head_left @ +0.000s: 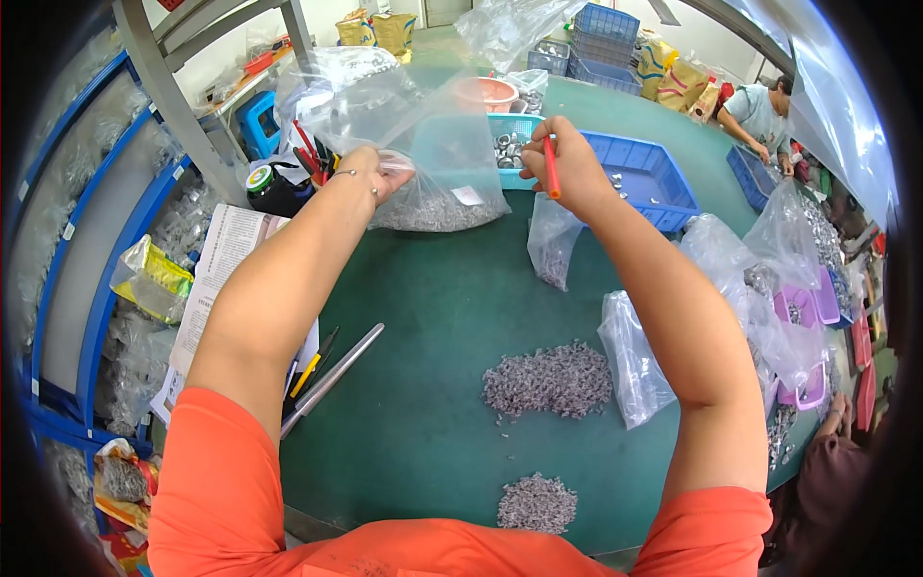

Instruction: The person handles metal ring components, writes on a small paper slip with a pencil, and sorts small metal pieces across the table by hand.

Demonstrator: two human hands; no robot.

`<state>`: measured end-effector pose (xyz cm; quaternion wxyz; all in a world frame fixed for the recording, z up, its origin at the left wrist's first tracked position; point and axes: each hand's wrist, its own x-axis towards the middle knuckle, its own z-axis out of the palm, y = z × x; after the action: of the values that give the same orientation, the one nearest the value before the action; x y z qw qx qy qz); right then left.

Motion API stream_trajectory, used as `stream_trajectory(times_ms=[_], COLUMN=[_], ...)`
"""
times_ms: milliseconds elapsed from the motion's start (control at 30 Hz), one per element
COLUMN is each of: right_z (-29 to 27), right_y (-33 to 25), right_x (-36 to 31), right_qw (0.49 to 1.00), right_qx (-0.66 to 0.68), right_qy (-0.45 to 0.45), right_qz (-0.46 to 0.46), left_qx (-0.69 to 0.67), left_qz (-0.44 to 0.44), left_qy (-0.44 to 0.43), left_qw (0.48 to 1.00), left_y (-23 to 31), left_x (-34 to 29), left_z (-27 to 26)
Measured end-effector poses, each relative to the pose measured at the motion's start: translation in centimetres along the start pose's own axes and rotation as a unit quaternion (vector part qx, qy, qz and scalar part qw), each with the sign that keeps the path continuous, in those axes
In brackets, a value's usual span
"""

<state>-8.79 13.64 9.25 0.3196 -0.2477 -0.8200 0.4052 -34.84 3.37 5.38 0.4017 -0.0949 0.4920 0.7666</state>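
Observation:
My left hand [367,171] is closed on the gathered upper part of a large clear plastic bag [433,144]. Small greyish pieces fill the bag's bottom, which rests on the green table, and a small white label shows among them. My right hand [579,175] is raised to the right of the bag, its fingers closed round a slim red pen [551,168] that points downward. Below that hand, a smaller clear bag [553,252] holds a few pieces. Two loose heaps of small grey pieces, a larger one [546,381] and a smaller one [536,502], lie nearer me.
Behind my hands are a teal basket [519,178] of metal parts and a blue crate [663,192]. A flat plastic bag [635,358] lies right; a metal strip [332,381] and pens lie left, by a newspaper [226,250]. Another person [760,115] works far right.

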Motion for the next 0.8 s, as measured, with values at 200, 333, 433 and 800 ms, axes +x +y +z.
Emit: stream_trajectory(times_ms=[200, 333, 433, 800], right_z=[-0.9, 0.5, 2.1, 18.1], right_y=[0.0, -1.2, 0.0, -1.2], right_x=[-2.9, -5.1, -7.7, -12.1], right_qw=[0.986, 0.988, 0.967, 0.867], right_qx=[0.109, -0.001, -0.146, -0.258], right_qy=[-0.031, -0.104, -0.207, -0.214], right_qz=[0.121, 0.111, -0.007, -0.368], left_qx=[0.025, 0.129, 0.268, 0.687], left_qz=[0.119, 0.087, 0.091, 0.329], left_qy=[-0.022, -0.07, -0.069, -0.128], left_qw=[0.992, 0.985, 0.957, 0.636], left_y=[-1.2, 0.6, 0.3, -4.5], left_x=[-0.2, 1.0, -3.1, -25.5], left_z=[-2.7, -5.1, -5.8, -20.5])
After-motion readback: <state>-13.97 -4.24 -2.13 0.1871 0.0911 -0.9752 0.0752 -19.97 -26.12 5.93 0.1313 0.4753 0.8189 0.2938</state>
